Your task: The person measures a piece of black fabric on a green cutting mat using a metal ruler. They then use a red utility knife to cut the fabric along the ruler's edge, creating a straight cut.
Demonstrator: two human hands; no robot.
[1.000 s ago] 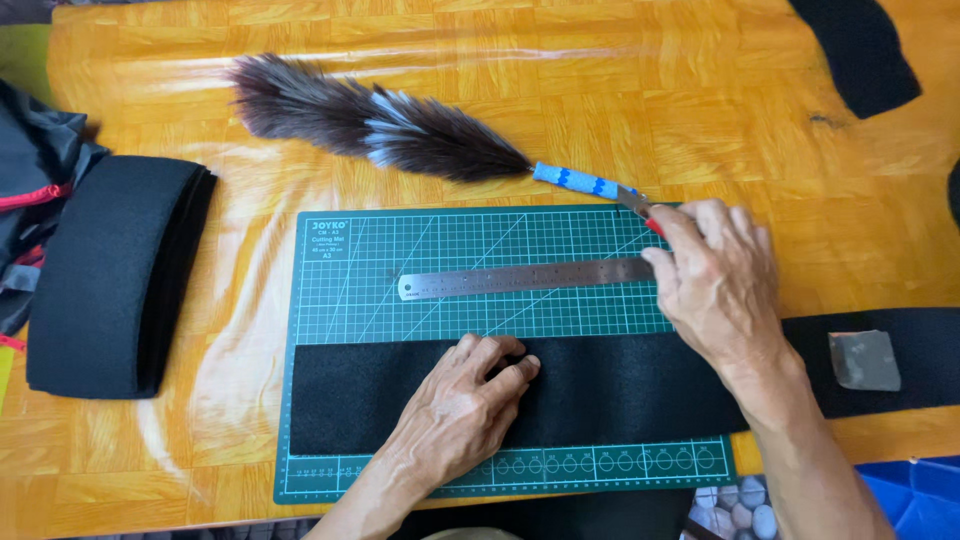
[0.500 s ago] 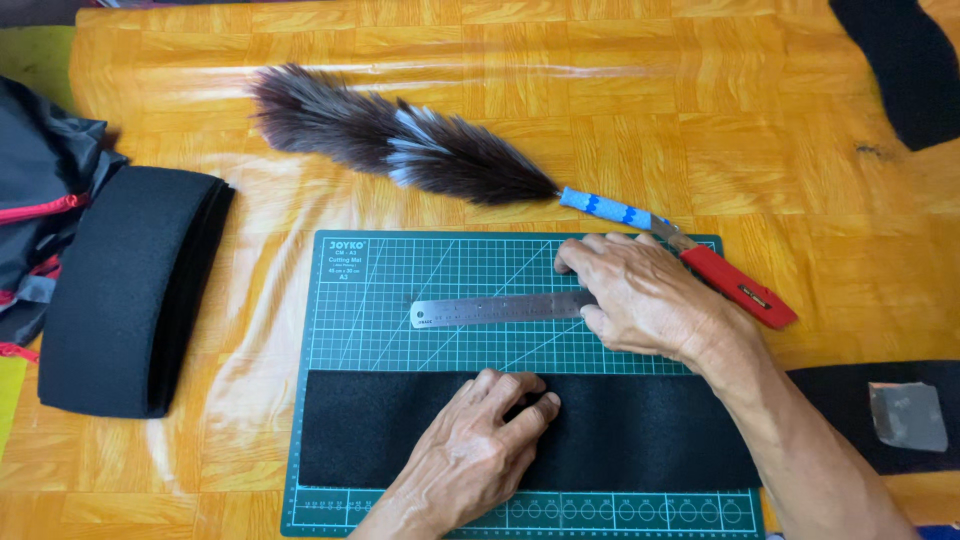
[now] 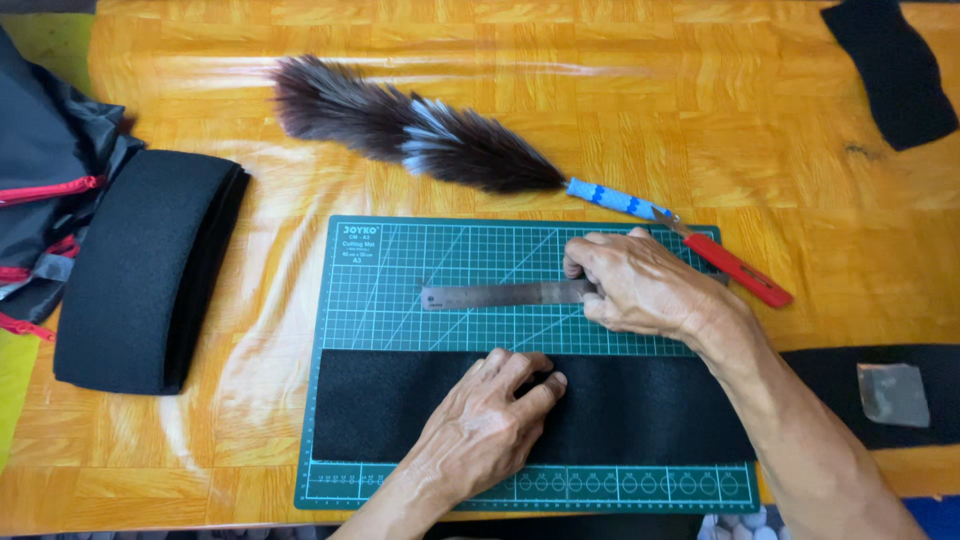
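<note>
Both hands sit on the green cutting mat [image 3: 400,300]. I see my left hand [image 3: 490,425] flat, fingers apart, on the black fabric strip [image 3: 640,410]. My right hand [image 3: 635,285] is closed on the steel ruler [image 3: 495,295].

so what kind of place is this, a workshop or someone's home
Probably a small craft or sewing bench: a green cutting mat on a wooden table, a steel ruler, and black felt strips.

above the right hand [image 3: 640,285] the feather duster [image 3: 420,130] and red knife [image 3: 738,270] block the way; left of it, bare cutting mat [image 3: 385,320] lies open along the steel ruler [image 3: 500,295].
</note>
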